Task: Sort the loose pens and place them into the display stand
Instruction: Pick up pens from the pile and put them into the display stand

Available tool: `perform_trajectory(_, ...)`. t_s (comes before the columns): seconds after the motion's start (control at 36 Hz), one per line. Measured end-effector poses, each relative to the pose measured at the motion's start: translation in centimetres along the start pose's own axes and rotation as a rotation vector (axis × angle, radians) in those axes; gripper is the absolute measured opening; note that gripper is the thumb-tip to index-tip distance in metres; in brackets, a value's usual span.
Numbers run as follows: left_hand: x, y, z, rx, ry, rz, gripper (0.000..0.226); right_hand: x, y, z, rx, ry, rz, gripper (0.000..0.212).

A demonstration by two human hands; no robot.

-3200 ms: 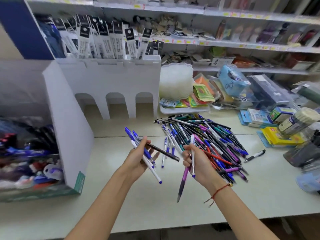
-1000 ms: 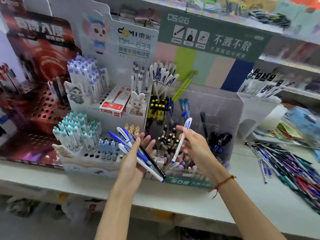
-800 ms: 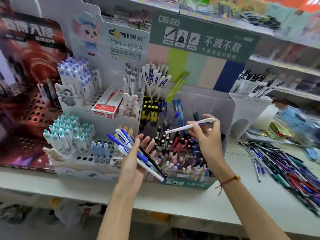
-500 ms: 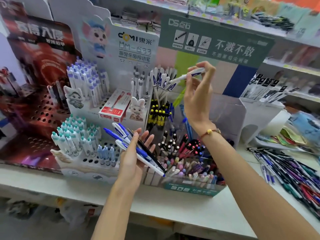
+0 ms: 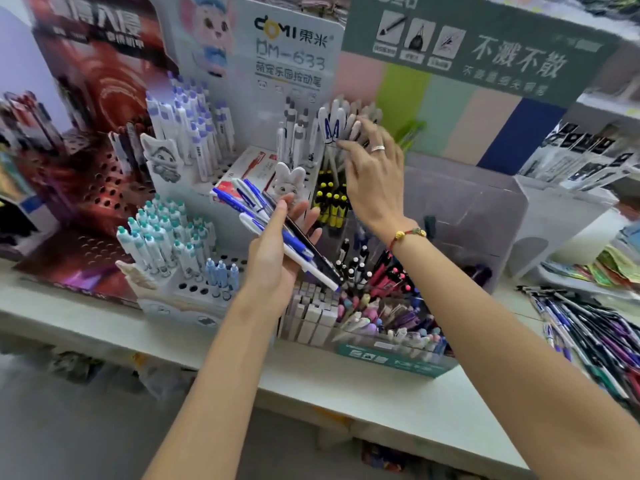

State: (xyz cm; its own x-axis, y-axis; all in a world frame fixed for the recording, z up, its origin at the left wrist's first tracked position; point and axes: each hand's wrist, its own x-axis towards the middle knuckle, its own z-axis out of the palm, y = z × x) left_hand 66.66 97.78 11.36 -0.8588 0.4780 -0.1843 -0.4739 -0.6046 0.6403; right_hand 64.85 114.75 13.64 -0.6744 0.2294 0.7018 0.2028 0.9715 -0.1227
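Pens with white barrels and blue grips, plus one black one, lie as a fanned bundle across the left hand, its fingers curled loosely round them just in front of the white display stand on the counter. Right hand reaches up to the white-and-blue pens standing at the stand's back row, fingers spread and touching them; whether they pinch one I cannot tell. Loose pens lie heaped at the counter's right edge.
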Motion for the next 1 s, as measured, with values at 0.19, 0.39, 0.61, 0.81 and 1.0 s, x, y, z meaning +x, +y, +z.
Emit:
perform_trajectory(0.19,0.9,-0.3,0.6,-0.042,-0.019,0.043,0.035,-3.0,-1.6,-1.9,0.293,0.109,0.064,0.023)
perform_trajectory(0.39,1.5,-0.1,1.1,-0.078,-0.087,0.07,0.025,-3.5,-3.5,-5.5,0.71,-0.48,0.242,0.027)
perform_trajectory(0.61,0.6,-0.6,1.2,-0.067,-0.101,0.007,0.03,-4.2,-2.5,-6.1,0.665,-0.641,0.198,0.02)
perform_trajectory(0.81,-0.3,-2.2,0.2,0.044,-0.042,-0.092,0.025,-6.6,-1.9,-5.9,0.733,-0.829,0.307,0.023)
perform_trajectory(1.0,-0.9,-2.5,-2.1,0.122,-0.007,-0.087,0.02,-8.4,-1.6,-5.8,0.938,-0.914,0.576,0.017)
